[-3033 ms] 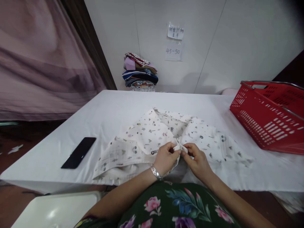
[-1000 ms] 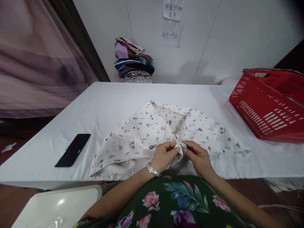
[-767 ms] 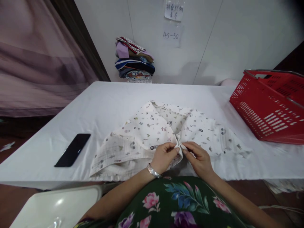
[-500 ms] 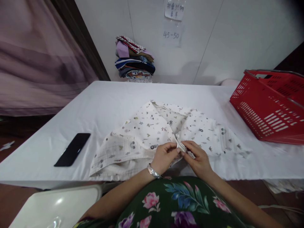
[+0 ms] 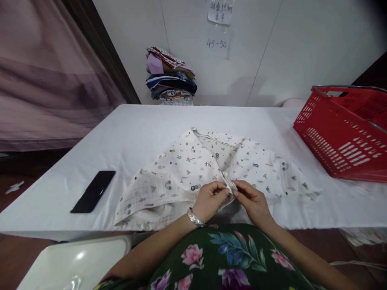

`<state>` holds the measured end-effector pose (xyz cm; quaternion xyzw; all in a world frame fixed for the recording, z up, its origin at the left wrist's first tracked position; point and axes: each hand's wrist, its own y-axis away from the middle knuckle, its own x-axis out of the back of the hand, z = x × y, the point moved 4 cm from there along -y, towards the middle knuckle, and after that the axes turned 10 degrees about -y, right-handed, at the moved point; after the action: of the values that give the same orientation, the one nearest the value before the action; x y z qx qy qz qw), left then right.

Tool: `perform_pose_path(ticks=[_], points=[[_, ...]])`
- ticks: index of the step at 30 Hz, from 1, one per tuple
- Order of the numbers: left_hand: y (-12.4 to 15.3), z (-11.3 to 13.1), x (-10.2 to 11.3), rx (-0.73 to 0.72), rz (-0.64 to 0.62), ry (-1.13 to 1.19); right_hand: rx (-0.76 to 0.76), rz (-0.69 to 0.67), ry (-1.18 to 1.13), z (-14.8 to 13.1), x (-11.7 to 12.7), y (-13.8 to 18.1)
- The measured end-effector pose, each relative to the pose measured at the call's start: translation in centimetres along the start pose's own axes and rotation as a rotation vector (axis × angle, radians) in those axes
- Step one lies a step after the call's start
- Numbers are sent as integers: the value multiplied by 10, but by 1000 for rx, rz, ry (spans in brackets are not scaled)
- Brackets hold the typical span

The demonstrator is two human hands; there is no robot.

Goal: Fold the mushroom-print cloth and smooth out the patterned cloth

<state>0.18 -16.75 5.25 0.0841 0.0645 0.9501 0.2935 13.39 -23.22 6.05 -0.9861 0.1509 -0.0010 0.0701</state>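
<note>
A white garment (image 5: 181, 169) printed with small figures lies spread on the white table (image 5: 145, 129), its front opening facing me. My left hand (image 5: 210, 200), with a silver bracelet at the wrist, pinches the left edge of the opening near the hem. My right hand (image 5: 253, 201) pinches the facing right edge. The fingertips of both hands meet at the same small spot of cloth near the table's front edge.
A black phone (image 5: 93, 196) lies on the table at the left. A red plastic basket (image 5: 341, 133) stands at the right. A stack of folded clothes (image 5: 171, 76) sits against the back wall under paper notes (image 5: 220, 12). A white tray-like surface (image 5: 75, 264) is at the lower left.
Both hands have stayed at the same spot on the garment's front edges, with only slight finger movement. The view has shifted a little downward since three seconds ago.
</note>
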Motion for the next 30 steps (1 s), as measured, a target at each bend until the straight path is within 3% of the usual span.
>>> perform_pose_path(ticks=[7,12,15,20,25,30], points=[[-1,8,-2,-63,-78,-118,211,-132,208,-7,-3,-1],[-17,18,12,-158,-117,-416,173,-133,165,2,-1,-3],[-50,29,38,-216,12,-671,111,-187,94,8,-2,-3],[-140,41,67,-265,139,-1111,45,-242,17,14,0,-3],[-219,30,59,-331,67,-1552,-28,-305,-31,15,0,-8],[-258,21,51,-437,-24,-1649,-70,-330,-56,14,4,-11]])
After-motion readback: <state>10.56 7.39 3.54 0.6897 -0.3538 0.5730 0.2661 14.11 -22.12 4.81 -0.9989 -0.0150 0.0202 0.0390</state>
